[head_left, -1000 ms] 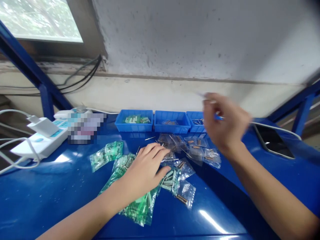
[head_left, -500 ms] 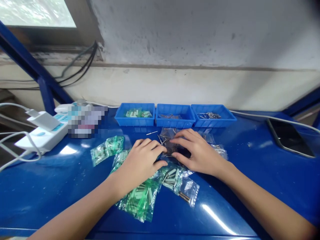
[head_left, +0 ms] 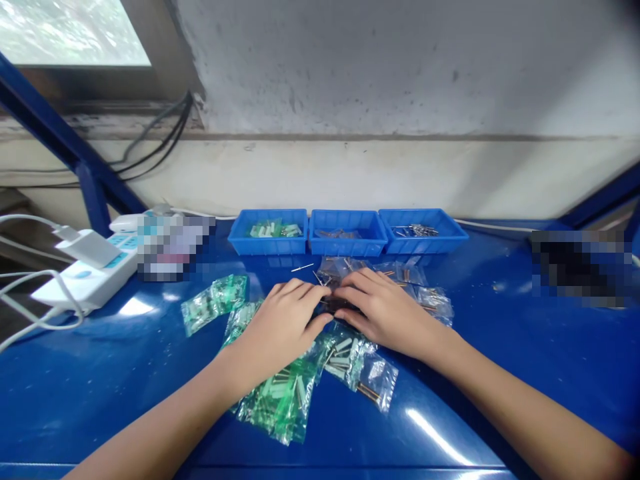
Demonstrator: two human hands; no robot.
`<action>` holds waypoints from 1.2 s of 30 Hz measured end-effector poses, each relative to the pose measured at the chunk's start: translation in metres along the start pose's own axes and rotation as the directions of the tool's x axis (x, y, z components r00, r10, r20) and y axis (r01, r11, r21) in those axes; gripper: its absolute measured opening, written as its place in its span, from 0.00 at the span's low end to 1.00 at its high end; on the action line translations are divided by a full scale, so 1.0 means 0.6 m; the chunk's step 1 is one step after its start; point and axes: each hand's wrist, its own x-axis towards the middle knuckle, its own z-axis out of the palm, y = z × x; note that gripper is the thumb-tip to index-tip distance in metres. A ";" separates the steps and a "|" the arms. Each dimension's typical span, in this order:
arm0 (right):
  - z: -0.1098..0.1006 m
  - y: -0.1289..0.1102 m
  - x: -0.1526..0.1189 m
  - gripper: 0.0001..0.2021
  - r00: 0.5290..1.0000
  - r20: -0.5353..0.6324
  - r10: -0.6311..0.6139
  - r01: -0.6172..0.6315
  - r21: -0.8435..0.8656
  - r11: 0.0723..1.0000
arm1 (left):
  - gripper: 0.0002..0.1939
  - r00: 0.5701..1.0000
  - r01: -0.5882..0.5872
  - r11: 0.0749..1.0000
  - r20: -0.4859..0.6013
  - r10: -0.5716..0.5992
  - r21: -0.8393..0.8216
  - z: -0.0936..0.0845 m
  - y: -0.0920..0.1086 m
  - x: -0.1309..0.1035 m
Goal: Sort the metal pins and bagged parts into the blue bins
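Observation:
My left hand point(head_left: 285, 317) and my right hand point(head_left: 385, 310) meet over a heap of small plastic bags. Thumb and fingers of each are curled together around a small, dark-looking spot where the held thing is hidden. Just behind the fingertips lie clear bags point(head_left: 336, 268) and a few loose metal pins. More clear bags with brass-coloured pins point(head_left: 434, 303) lie beyond my right hand. Below my left wrist are green bags point(head_left: 280, 403) with pale plugs and screws. A bag of pale plugs point(head_left: 343, 353) and a clear bag with brass-coloured pins point(head_left: 377, 383) lie in front of my right hand.
Three blue bins stand along the back: the left bin point(head_left: 267, 247) with green bags, the middle bin point(head_left: 349, 248) with clear bags, the right bin point(head_left: 425, 246) with metal pins. A single pin point(head_left: 303, 267) lies before them. A white power strip point(head_left: 75, 283) is at left.
My right hand has shifted slightly left, and its fingers have closed in towards my left fingertips. The gap between both thumbs and fingers is smaller. The bags and bins lie as before.

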 end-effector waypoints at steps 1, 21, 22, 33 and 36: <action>0.001 -0.001 0.000 0.11 1.000 -0.004 0.008 -0.009 -0.025 1.000 | 0.14 1.000 0.008 1.000 -0.004 -0.008 -0.019 0.001 -0.001 0.000; 0.006 -0.016 -0.004 0.08 0.840 -0.486 0.242 -0.085 0.323 0.943 | 0.18 0.958 0.232 0.687 0.037 -0.286 -0.689 -0.021 0.015 0.005; 0.006 -0.018 -0.004 0.09 0.851 -0.495 0.177 -0.025 0.299 0.954 | 0.19 0.948 0.248 0.593 0.066 -0.311 -0.766 -0.021 0.015 0.007; 0.012 -0.037 -0.003 0.07 0.861 -0.363 0.357 -0.025 0.670 0.742 | 0.06 0.909 0.296 0.471 0.092 -0.407 -0.831 -0.016 0.006 0.013; 0.015 -0.040 0.003 0.12 0.807 -0.207 0.553 -0.106 0.871 0.480 | 0.07 0.919 0.319 0.573 0.099 -0.382 -0.754 -0.022 0.015 0.009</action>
